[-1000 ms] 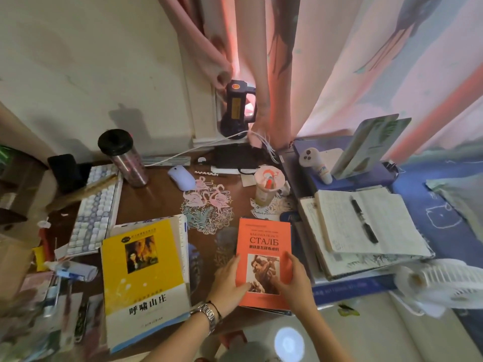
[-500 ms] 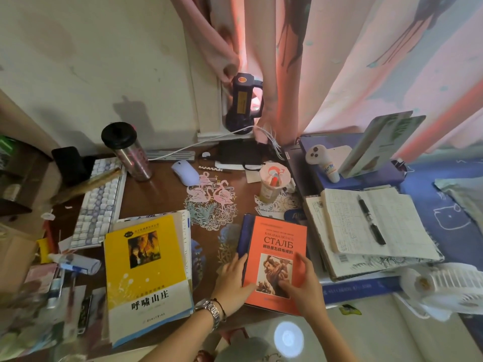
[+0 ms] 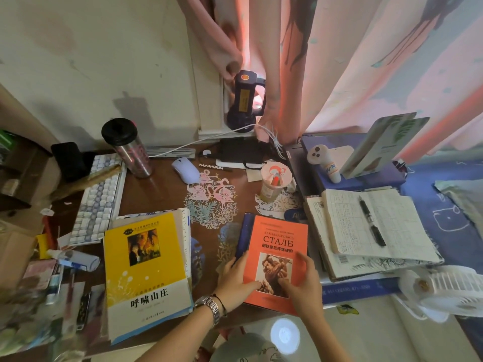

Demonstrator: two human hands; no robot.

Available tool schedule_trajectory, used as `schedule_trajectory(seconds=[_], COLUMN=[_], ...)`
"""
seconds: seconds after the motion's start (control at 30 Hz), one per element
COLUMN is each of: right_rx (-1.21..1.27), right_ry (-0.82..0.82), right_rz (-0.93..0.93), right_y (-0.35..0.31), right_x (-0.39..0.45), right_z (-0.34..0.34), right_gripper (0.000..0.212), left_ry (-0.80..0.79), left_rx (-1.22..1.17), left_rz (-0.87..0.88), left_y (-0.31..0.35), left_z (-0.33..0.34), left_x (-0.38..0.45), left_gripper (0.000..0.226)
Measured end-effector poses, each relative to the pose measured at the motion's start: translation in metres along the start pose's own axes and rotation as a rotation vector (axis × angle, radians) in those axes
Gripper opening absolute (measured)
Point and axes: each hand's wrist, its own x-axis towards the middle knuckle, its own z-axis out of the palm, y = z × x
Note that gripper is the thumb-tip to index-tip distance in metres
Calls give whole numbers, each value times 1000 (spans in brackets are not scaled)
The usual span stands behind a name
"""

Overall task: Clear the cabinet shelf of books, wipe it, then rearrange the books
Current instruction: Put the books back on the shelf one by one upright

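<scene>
Head view looks down on a cluttered brown desk [image 3: 162, 194]. Both hands rest on an orange book [image 3: 277, 246] that lies flat near the desk's front edge, on top of a dark blue book [image 3: 241, 236] whose left edge shows beside it. The left hand [image 3: 236, 279], with a metal watch on its wrist, lies with fingers nearly straight along the orange cover's lower left edge, thumb on the cover. The right hand [image 3: 300, 279] presses the cover's lower right part with spread, slightly bent fingers; neither hand pinches anything. Left of them, apart, a yellow book [image 3: 143, 262] tops a second stack. Right of the orange book lies an open notebook [image 3: 376, 226] with a black pen [image 3: 371, 222] on it. Behind stand a black-lidded tumbler [image 3: 128, 147], a white mouse [image 3: 185, 169] and a keyboard [image 3: 96, 205].
</scene>
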Motion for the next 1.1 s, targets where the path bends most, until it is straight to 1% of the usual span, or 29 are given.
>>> schedule_trajectory(seconds=[0.07,0.13,0.23,0.37,0.53,0.63,0.73,0.87,1.03,1.1], right_rx=[125,280,400,527,641,614,539,384,204,208], right_ry=[23,-32,-128,-202,-308,-345,-368,-387,-432,-485], right_rz=[-46,-37,-28,-8,27,3,-20,-122,-292,-353], right_y=[-4,-9,-17,-35,-56,-71,-85,-108,-142,-155], right_x=[-4,-6,-8,-14,-20,-21,-17,-15,-24,-32], right_z=[-1,-4,-10,-14,-16,-15,-10,4,33,45], right_gripper=[52,44,43,42,42,42,42,38,37,37], left_ry=[-5,-19,-34,-15,90,143,208,397,619,707], left_rx=[-49,-124,-251,-400,-602,-705,-748,-770,-695,-637], left_rz=[-2,-25,-47,-71,-81,-42,28,117,177,189], left_y=[0,-1,-1,-1,-3,0,6,12,7,3], left_z=[-3,-6,-12,-24,-43,-58,-73,-88,-108,-117], left_x=[1,2,1,-6,-13,-22,-35,-54,-86,-101], left_gripper=[73,72,68,60,76,75,70,58,60,59])
